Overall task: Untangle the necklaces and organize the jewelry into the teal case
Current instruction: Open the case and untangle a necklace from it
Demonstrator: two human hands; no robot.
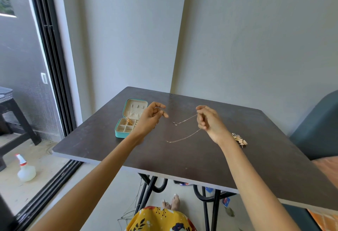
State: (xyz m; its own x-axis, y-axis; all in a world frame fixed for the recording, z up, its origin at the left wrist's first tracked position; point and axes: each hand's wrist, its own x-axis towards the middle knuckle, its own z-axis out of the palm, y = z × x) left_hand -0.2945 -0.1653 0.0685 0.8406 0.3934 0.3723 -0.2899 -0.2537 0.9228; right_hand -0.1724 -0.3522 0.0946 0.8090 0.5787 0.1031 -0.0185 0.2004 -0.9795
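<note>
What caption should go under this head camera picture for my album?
Right hand holds up a thin gold chain necklace over the dark brown table, beside the open teal jewelry case.

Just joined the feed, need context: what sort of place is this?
Probably a home room beside a balcony: a sliding glass door, a small dark table against plain walls, and a spray bottle on the floor outside.

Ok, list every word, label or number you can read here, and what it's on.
None can be read.
Teal case: no lettering shows.
Spray bottle: no label visible.
Packets under the table: print too small and blurred.
</note>
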